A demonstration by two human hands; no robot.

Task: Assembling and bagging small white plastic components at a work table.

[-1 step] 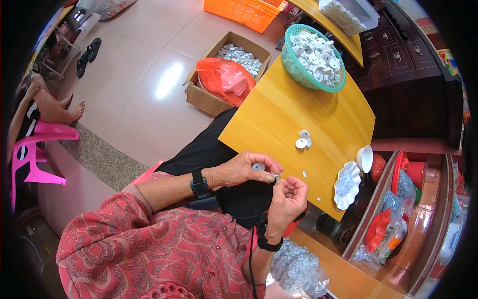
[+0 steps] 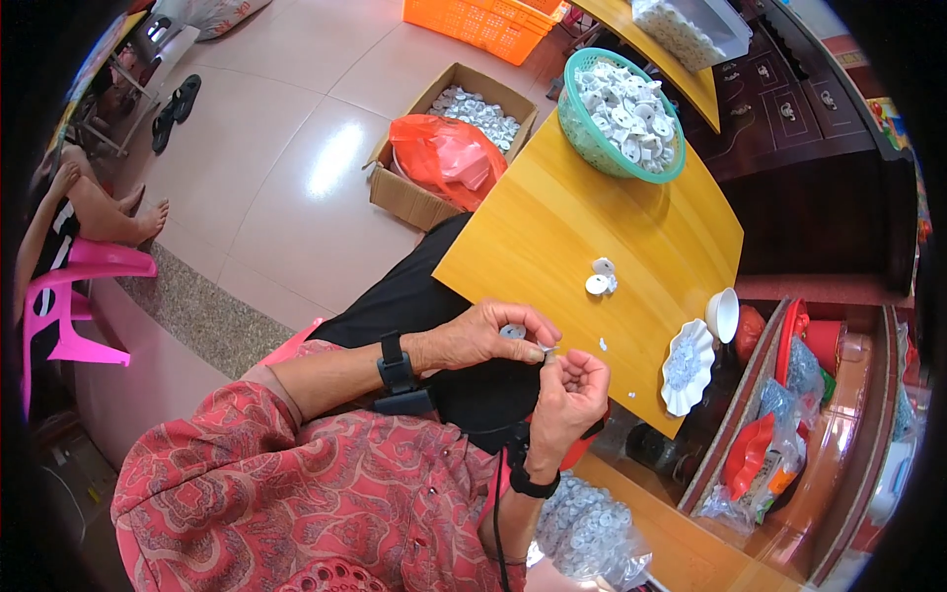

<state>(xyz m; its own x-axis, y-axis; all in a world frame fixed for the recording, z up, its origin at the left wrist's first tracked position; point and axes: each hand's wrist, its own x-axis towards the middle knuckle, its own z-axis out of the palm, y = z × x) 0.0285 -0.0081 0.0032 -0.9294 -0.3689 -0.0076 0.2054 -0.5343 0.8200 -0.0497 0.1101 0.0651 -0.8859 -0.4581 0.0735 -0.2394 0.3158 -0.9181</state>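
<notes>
My left hand point(image 2: 478, 333) is closed, with a white round plastic disc point(image 2: 512, 331) showing between its thumb and fingers. Its thumb and fingertip meet the fingertips of my right hand point(image 2: 572, 397), which is pinched together. A tiny pale piece point(image 2: 550, 350) shows where the fingertips come together; its kind cannot be made out. Both hands are above my lap at the near edge of the yellow table point(image 2: 552, 232). On the table beyond them lies a small group of white discs point(image 2: 599, 283). A tiny white part point(image 2: 603, 343) lies just right of my hands.
A green basket point(image 2: 582, 148) heaped with white pieces stands at the far table end. A scalloped white dish point(image 2: 676, 403) of small clear parts and a white bowl point(image 2: 723, 316) sit at right. A cardboard box point(image 2: 400, 202) is on the floor; an open drawer point(image 2: 838, 444) lies right.
</notes>
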